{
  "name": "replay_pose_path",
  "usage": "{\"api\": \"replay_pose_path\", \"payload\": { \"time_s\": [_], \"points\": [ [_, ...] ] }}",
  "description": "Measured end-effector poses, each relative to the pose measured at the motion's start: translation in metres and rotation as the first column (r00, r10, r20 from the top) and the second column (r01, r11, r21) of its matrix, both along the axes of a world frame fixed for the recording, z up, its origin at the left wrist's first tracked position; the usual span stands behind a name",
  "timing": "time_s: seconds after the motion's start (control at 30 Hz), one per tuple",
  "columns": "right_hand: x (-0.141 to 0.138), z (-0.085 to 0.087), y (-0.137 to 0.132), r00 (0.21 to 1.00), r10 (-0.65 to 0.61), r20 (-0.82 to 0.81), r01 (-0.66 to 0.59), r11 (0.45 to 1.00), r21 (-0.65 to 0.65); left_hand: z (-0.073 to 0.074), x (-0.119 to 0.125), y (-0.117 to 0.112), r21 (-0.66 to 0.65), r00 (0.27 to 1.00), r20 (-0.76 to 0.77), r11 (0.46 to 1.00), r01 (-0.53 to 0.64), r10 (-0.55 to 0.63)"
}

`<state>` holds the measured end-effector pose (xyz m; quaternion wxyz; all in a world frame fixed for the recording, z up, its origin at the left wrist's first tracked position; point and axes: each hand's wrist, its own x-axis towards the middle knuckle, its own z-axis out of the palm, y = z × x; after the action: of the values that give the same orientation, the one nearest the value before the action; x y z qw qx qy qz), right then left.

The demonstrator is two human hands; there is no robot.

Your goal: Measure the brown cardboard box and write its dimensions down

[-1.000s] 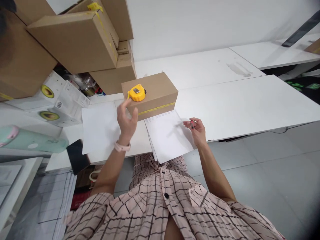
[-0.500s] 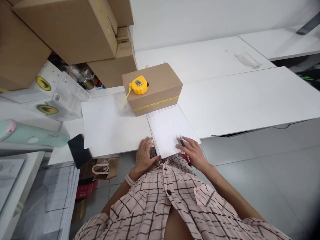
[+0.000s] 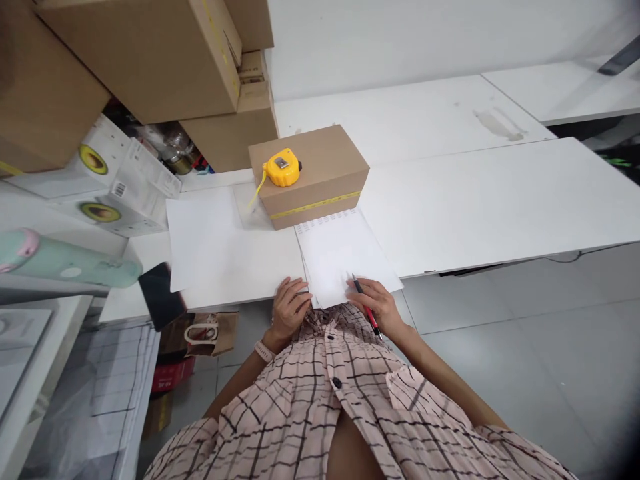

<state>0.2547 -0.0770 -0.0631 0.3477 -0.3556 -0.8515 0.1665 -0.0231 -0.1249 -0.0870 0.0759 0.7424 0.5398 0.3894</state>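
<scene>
My right hand (image 3: 377,307) is closed around a red and black pen (image 3: 369,312), its tip over the lower part of a white paper pad (image 3: 343,260). The pad has a row of holes or marks along its far edge and reaches slightly past the table's front edge. My left hand (image 3: 291,308) rests at that table edge by the pad's near left corner, fingers stretched out and slightly bent, holding nothing. Just beyond the pad sits a cardboard box (image 3: 320,163) with a yellow tape strip along its side. On top of it lies a yellow tape measure (image 3: 283,167), its tape end hanging out.
A loose white sheet (image 3: 200,240) and a dark phone (image 3: 161,297) lie on the table's left side. A mint bottle (image 3: 70,260) is at the far left. Large cartons (image 3: 145,60) are stacked behind it. The white table (image 3: 490,200) stretches right.
My left thumb has drawn in and the left fingers have moved closer to the pad's corner. My right hand has shifted slightly left and up with the pen. The view has shifted a little.
</scene>
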Motion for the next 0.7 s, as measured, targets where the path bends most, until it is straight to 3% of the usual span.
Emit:
{"api": "replay_pose_path", "payload": {
  "time_s": [0.17,0.33,0.53,0.63,0.7],
  "points": [
    [-0.015,-0.009,-0.006,0.995,-0.023,-0.102,0.023,1.0,0.001,-0.002,0.002,0.0,0.046,0.998,0.062,0.999,0.002,-0.005],
    [-0.026,-0.012,-0.01,0.997,-0.023,-0.068,0.022,0.999,-0.026,0.0,0.002,0.002,-0.001,0.999,0.045,1.0,-0.013,0.013],
    [-0.017,-0.006,-0.016,1.0,-0.027,-0.003,0.027,0.999,0.019,-0.002,0.0,0.0,-0.048,0.998,0.06,0.999,0.013,-0.01],
    [-0.015,-0.005,-0.018,1.0,-0.025,0.013,0.024,0.997,0.068,0.008,-0.001,-0.002,-0.019,0.996,0.089,1.0,0.018,-0.016],
    [-0.017,-0.005,-0.019,0.999,-0.018,0.042,0.014,0.996,0.088,0.021,-0.005,0.006,0.035,0.992,0.117,0.999,-0.04,0.036]
  ]
}}
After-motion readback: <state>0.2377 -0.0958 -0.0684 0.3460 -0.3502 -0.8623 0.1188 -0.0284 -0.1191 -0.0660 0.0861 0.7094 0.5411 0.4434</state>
